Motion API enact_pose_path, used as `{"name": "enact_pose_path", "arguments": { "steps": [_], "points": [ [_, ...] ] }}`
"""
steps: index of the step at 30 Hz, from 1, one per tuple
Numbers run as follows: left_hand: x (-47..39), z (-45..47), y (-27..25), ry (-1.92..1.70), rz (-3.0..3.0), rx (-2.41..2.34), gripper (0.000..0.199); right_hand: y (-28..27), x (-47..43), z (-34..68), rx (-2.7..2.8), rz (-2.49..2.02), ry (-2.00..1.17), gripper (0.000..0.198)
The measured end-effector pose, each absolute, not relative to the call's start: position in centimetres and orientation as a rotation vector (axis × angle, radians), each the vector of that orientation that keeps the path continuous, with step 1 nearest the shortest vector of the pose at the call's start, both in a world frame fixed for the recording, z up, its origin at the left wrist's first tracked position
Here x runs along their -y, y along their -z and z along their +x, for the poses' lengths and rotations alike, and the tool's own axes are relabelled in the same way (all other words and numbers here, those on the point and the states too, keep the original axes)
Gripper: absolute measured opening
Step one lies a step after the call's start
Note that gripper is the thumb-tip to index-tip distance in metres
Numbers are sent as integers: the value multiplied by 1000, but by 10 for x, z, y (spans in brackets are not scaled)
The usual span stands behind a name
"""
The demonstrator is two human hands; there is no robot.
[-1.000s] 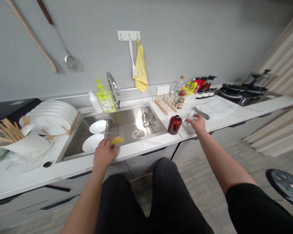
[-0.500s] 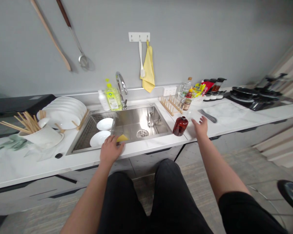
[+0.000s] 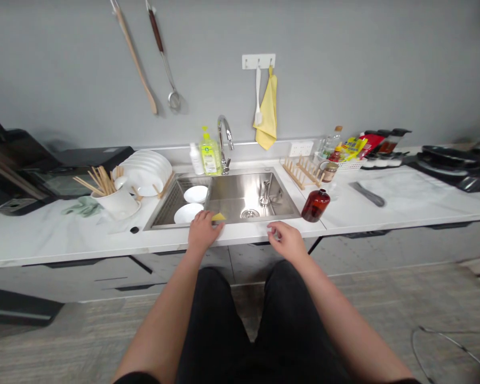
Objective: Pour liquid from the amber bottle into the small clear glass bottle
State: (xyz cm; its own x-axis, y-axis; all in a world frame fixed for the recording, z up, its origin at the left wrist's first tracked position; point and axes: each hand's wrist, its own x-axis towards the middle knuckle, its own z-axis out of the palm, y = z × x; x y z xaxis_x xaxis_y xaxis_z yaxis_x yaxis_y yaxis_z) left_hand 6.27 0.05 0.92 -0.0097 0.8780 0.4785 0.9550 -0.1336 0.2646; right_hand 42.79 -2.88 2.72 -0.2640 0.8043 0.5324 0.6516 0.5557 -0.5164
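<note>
My left hand (image 3: 204, 230) lies flat on the front rim of the steel sink (image 3: 240, 198), fingers apart. Just past its fingers, a small yellow piece (image 3: 218, 217), perhaps a sponge or cloth, shows at the rim. Two white bowls (image 3: 187, 213) stand in the rack at the sink's left side, the nearer one close to that hand. My right hand (image 3: 287, 239) is over the counter's front edge with loosely curled fingers, and I see nothing in it. To its right, a brown-red bottle (image 3: 316, 206) without a cap stands by the sink corner.
Dish soap (image 3: 210, 154) and a white bottle (image 3: 196, 159) stand behind the sink, beside the faucet (image 3: 224, 141). Stacked plates (image 3: 146, 173) and a chopstick holder (image 3: 118, 205) are left. A wooden rack (image 3: 303, 172), a grey utensil (image 3: 367, 194) and pans (image 3: 448, 159) are right.
My right hand has moved left, from beyond the brown-red bottle to in front of the sink, its fingers curling more. My left hand stays on the sink rim. The view has shifted left.
</note>
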Motion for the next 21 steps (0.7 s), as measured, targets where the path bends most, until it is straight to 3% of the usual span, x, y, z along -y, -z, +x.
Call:
{"name": "enact_pose_path", "arguments": {
  "steps": [2,4,10,14,17,21],
  "points": [
    [0,63,-11,843,-2109,1977,53,-41,-2,402,2129,-1240,-259,27],
    [1,62,-13,849,-2113,1984,51,-47,-29,381,2200,-1371,-257,18],
    [2,68,-15,892,-2105,2000,46,-40,-52,359,2299,-1547,-107,30],
    [13,58,-24,1175,-2090,1909,38,-39,-48,363,2333,-1530,-102,31],
    [35,9,-42,1497,-1708,1907,34,-41,-48,363,2340,-1534,-95,33],
    [66,-105,-70,1640,-1019,2063,51,-41,-49,362,2334,-1513,-94,34]
  ]
}}
